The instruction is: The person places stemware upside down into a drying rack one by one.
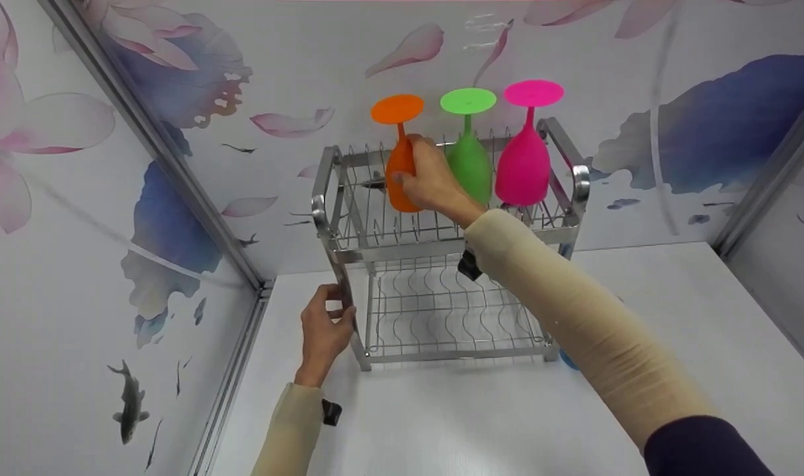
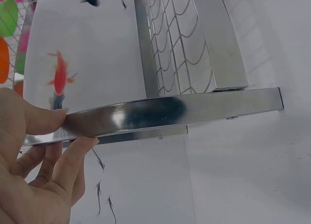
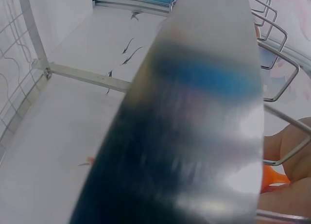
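Note:
An orange goblet (image 1: 398,192) stands upside down at the left of the top shelf of a metal dish rack (image 1: 402,254), its round foot uppermost. My right hand (image 1: 432,177) grips its bowl near the stem. Beside it, also upside down, are a green goblet (image 1: 471,165) and a pink goblet (image 1: 523,173). My left hand (image 1: 324,330) pinches the rack's left front upright, thumb on one face and fingers on the other; the left wrist view shows this upright (image 2: 146,114) closely. In the right wrist view a blurred metal bar hides most of the right hand (image 3: 286,195).
The rack's lower wire shelf (image 1: 435,304) sits low over the white table (image 1: 442,416). A blue object (image 1: 568,359) shows partly behind the right forearm by the rack's right foot. Flower-and-fish printed walls (image 1: 296,59) stand behind and at both sides.

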{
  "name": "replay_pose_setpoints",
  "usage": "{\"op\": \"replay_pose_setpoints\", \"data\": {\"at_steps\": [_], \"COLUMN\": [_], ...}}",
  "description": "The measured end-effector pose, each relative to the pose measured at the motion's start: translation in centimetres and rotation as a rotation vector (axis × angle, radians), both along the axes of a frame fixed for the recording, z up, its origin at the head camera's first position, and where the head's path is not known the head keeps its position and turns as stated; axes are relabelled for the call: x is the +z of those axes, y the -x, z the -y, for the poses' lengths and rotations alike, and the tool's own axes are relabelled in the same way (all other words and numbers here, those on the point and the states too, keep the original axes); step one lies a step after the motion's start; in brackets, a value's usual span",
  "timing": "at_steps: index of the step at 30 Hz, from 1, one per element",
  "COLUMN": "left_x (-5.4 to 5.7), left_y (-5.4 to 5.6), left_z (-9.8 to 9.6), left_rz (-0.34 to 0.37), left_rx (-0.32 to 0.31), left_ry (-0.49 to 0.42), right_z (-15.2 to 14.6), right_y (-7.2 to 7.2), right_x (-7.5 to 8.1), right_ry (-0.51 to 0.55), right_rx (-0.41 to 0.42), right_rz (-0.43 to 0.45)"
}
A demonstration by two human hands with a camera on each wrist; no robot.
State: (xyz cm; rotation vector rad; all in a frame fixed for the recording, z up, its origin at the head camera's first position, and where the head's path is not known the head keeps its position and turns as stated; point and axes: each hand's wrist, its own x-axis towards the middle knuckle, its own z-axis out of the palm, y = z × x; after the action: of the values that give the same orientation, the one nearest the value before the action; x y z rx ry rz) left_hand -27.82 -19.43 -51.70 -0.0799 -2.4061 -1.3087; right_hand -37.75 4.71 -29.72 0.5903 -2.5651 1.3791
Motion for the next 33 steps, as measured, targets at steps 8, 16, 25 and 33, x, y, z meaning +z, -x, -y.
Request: {"op": "replay_pose_setpoints", "data": {"at_steps": [8, 16, 25, 33], "left_x": [0.06, 0.07, -0.17, -0.13], "left_y": [-0.08, -0.13, -0.30, -0.19], "left_z": [-0.11, -0.27, -0.32, -0.23], "left_rz": [0.008, 0.010, 0.017, 0.003], "left_rx": [0.017, 0.016, 0.023, 0.021], "left_ry": [0.000, -0.006, 0.003, -0.010], "right_z": [0.28, 0.37, 0.19, 0.04], "right_y": [-0.16, -0.32, -0.60, -0.83], "right_x": [0.12, 0.08, -0.02, 0.16], "right_ry": [0.003, -0.004, -0.011, 0.006], "right_rx": [-0.017, -0.052, -0.060, -0.076], "right_rz": [-0.006, 0.010, -0.009, 0.006]}}
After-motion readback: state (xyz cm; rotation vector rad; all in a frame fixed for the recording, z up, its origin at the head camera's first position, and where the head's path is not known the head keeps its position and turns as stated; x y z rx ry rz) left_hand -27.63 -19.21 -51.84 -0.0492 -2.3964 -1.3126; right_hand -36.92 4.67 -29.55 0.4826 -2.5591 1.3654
